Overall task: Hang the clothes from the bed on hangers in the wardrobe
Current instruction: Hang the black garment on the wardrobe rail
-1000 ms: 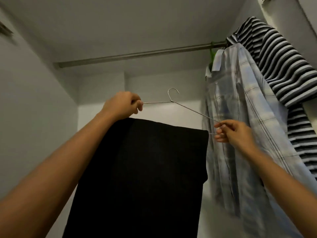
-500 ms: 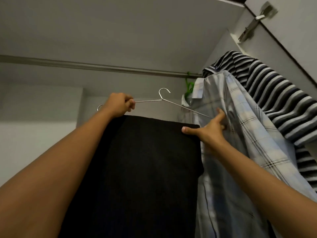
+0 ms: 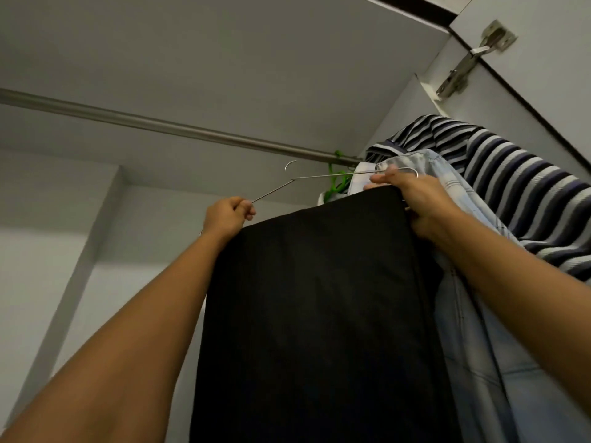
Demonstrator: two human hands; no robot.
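A black garment [image 3: 319, 314] hangs folded over the lower bar of a thin wire hanger [image 3: 319, 176]. My left hand [image 3: 228, 215] grips the hanger's left end. At the right end, my right hand [image 3: 419, 199] holds the hanger and the top edge of the black cloth. The hanger's hook [image 3: 289, 165] points up, a short way below the metal wardrobe rail [image 3: 160, 126] and apart from it. The hanger tilts, right end higher.
A pale blue checked shirt [image 3: 473, 330] hangs on a green hanger [image 3: 337, 180] at the rail's right end, touching my right hand. A black-and-white striped top [image 3: 524, 199] hangs beyond it. The wardrobe door hinge [image 3: 470, 59] is upper right. The rail's left stretch is bare.
Both hands have lifted the hanger and black garment up and to the right, nearer the rail. My right hand moved from the cloth's corner to the hanger's right end.
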